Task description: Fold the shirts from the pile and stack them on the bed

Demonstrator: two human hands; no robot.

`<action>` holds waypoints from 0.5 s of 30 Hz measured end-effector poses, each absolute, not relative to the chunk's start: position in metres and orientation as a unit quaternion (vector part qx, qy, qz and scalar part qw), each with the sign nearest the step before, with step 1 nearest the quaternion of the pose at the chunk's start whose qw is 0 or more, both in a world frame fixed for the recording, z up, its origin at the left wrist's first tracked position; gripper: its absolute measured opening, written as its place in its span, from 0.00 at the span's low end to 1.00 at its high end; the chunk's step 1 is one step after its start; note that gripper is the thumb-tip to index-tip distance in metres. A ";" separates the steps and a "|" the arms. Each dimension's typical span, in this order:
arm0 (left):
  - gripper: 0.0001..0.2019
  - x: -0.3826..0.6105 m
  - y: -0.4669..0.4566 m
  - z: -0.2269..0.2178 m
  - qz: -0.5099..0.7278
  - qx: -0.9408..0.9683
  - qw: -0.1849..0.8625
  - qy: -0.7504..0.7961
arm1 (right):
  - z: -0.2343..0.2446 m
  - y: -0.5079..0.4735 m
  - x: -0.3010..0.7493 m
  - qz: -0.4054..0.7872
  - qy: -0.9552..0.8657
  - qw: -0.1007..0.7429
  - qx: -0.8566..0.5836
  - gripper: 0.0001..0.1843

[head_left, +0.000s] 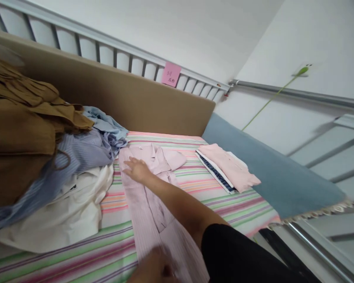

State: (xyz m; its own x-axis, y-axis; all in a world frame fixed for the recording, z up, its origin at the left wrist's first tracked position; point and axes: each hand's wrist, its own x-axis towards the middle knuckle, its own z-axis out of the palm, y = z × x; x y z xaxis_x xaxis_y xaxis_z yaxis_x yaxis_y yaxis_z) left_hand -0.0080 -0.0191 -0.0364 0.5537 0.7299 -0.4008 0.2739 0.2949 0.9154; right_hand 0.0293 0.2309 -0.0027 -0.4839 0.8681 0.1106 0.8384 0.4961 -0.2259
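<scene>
A pale mauve collared shirt (172, 236) lies lengthwise on the striped bed sheet (115, 236), its left side folded in along a straight edge. My right hand (137, 169) rests flat on the shirt's upper left part near the collar, fingers spread. That forearm, in a black sleeve, crosses over the shirt and hides some of it. At the bottom edge, my left hand (155, 267) is over the lower part of the shirt. Motion blur and the frame edge hide its fingers.
On the left is a heap of loose clothes with a brown garment (20, 129), a blue striped one (82, 151) and a white one (73, 220). Folded clothes (227, 167) are stacked at right. Beige (153, 102) and blue (253, 165) padded panels line the railings.
</scene>
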 end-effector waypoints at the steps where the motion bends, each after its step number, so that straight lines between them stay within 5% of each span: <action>1: 0.07 -0.009 -0.016 -0.033 0.171 0.559 0.687 0.432 | 0.008 0.233 0.047 0.062 -0.840 0.134 -0.522 0.22; 7: 0.19 -0.006 0.013 -0.004 0.295 0.439 0.726 0.439 | 0.046 0.276 0.183 0.032 -0.684 0.166 -0.709 0.19; 15: 0.17 -0.023 0.042 -0.004 0.466 0.385 0.621 0.500 | 0.015 0.323 0.246 0.067 -0.596 0.114 -0.792 0.24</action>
